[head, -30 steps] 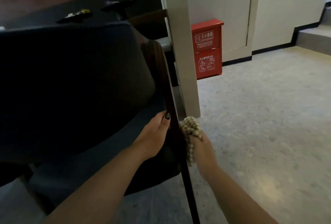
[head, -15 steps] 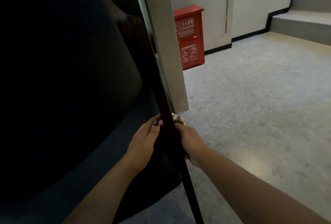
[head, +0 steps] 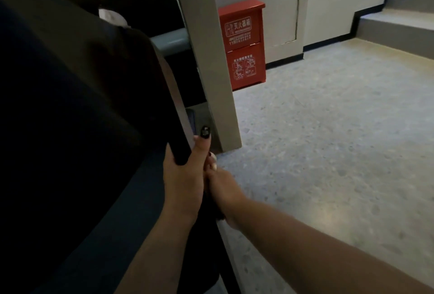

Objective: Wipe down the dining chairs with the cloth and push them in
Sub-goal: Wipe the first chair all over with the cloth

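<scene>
Chair (head: 70,106) fills left half of view, dark upholstered back close to camera, blue-grey seat below it. Dark frame post (head: 178,148) runs down chair's right edge, from rounded top corner to floor.

Left hand (head: 185,176): curled round post, thumb up along its outer side, dark-painted nail visible. Grip on post is plain.

Right hand (head: 223,190): just beside left hand, on outer side of post and touching it. Fingers bent inward against post. Cloth (head: 213,161) shows only as a small pale bit at the fingertips; rest hidden behind the hands. Hand appears to hold cloth against post, though most of the grip is out of sight.

Surroundings: pale pillar (head: 211,59) stands right behind post, base on speckled grey floor (head: 328,152). Red cabinet (head: 244,44) against wall beyond pillar, doors closed, white printed characters and pictograms on front; contents not visible. Grey step (head: 397,28) at upper right with dark skirting along wall. Small white object (head: 112,17) above chair back, blurred, cannot identify.
</scene>
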